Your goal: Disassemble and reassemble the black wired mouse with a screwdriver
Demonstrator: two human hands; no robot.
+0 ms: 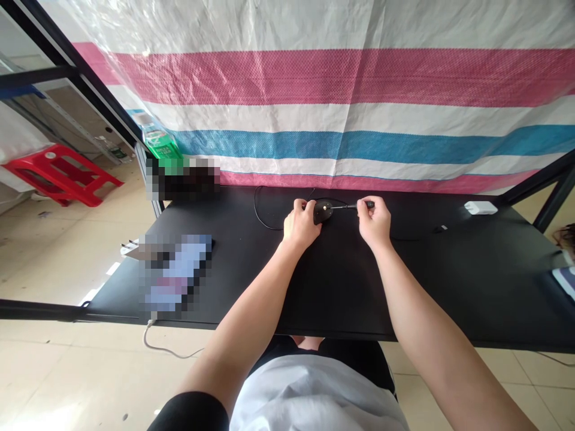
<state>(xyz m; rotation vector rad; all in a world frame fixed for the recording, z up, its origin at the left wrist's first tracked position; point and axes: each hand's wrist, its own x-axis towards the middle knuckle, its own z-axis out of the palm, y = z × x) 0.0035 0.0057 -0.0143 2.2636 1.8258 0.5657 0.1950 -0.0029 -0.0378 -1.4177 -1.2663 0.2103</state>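
Observation:
My left hand point(302, 222) is closed around a black corded computer mouse point(321, 213), near the back of the table. The mouse is partly covered by my fingers. In my closed right hand point(374, 221) is a screwdriver point(345, 207) with a dark handle and a thin metal shaft. Its shaft points left and the tip reaches the mouse; whether it sits in a screw is too small to tell. A thin black cable point(256, 211) loops on the table left of the mouse. A small plug with a light end point(442, 228) lies to the right.
The black table point(332, 287) carries a white charger block point(480, 208) at the back right and a blurred phone-like device point(179, 272) at the left, with a cable point(168, 353) hanging off the front edge. Behind are a green-labelled bottle point(162, 146) and a striped sheet point(314, 78).

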